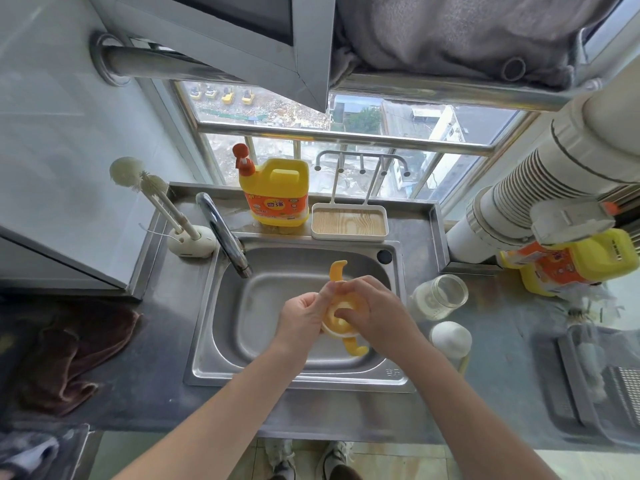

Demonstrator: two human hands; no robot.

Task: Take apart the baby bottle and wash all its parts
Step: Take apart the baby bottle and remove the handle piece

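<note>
Over the sink (207,372), my left hand (301,317) and right hand (375,308) pinch the ring (333,318) by its rim: likely light, slippery

The sink (263,306) is set in the table (491,368). Behind the sink stand a jug (277,192) and, right of that, a tray (349,221). The tap (223,233) rises at the sink's back left corner, with a brush stand (190,241) just left of it. A cloth (69,355) lies well left of the sink. Just right of the sink lie the bottle (438,297) and, before it, a cap (450,339). The left hand (301,317) and right hand (375,313) hold the collar (334,322) over the sink.
</note>
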